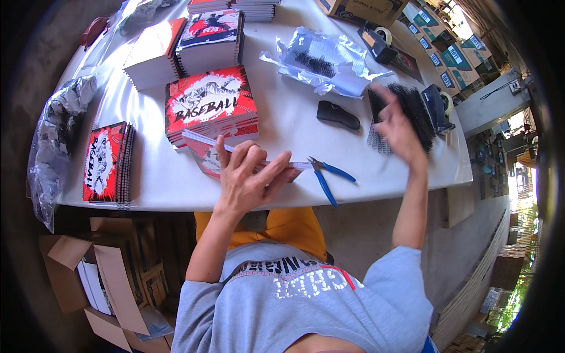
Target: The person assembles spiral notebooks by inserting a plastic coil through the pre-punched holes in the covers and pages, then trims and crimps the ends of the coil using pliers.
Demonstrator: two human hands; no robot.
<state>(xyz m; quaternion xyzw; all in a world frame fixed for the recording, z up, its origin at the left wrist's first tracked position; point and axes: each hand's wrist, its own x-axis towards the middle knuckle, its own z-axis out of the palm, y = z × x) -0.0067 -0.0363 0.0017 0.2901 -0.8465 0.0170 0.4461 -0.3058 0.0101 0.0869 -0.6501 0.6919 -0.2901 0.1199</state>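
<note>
My left hand (238, 176) grips an unbound notebook (209, 162) near the table's front edge. The notebook stands tilted, its white page edge facing up and a red and grey cover below. Over the right side of the table, my right hand (400, 132) is blurred by motion, its fingers stretched apart above a pile of black plastic spiral coils (415, 112). No held thing shows in it. Blue-handled cutting pliers (329, 176) lie just right of the notebook, jaws toward it. Behind my left hand stands a stack of red-covered notebooks (212, 100).
Finished spiral notebooks (106, 165) stand at the left, beside a clear plastic bag (59, 129). More notebook stacks (153, 56) are behind. Opened wrapping (321, 59) holds more coils. A black handheld object (338, 116) and tape dispensers (438, 109) lie right. An open carton (112, 288) is below left.
</note>
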